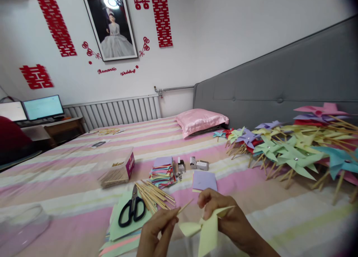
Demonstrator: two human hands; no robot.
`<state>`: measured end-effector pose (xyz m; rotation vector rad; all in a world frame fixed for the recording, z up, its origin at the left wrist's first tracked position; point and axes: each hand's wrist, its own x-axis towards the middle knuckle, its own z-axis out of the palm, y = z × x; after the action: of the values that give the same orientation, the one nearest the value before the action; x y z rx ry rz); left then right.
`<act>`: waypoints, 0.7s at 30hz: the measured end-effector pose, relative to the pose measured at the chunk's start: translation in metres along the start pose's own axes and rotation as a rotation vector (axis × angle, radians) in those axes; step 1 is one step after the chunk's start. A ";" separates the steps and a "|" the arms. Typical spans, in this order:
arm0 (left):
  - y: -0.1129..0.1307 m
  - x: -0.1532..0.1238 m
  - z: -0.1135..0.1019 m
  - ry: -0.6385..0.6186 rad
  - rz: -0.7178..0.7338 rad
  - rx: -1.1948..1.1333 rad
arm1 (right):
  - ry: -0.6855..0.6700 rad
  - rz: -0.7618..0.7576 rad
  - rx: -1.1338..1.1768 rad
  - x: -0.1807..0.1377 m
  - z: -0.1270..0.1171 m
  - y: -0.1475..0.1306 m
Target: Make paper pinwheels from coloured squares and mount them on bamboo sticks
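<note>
My left hand (158,231) pinches a thin wooden stick (185,206) that tapers at its upper right end. Beside it, my right hand (226,216) grips a pale yellow paper pinwheel (208,236) with its blades folded in toward the middle. A small gap separates the stick's tip from the fingers of my right hand. Left of my hands, black-handled scissors (131,211) rest on a stack of coloured paper sheets (123,229). A fan of wooden sticks (153,195) lies next to them. Just beyond my right hand sit purple paper squares (204,180).
A clear box of thin sticks (116,173), a pile of coloured paper squares (162,169) and small metal pieces (179,175) with little boxes (201,165) lie ahead on the striped bed. Finished pinwheels (296,152) crowd the right side. A pink pillow (201,119) is farther back.
</note>
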<state>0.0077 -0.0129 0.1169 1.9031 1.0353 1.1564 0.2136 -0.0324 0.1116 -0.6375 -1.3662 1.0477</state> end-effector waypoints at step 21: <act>0.003 -0.006 -0.012 -0.086 -0.282 -0.112 | 0.056 -0.387 -0.772 -0.007 0.008 0.007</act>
<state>-0.0043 -0.0172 0.1216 1.6428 1.1253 0.9429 0.2046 -0.0368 0.1038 -0.8975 -1.7560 0.1639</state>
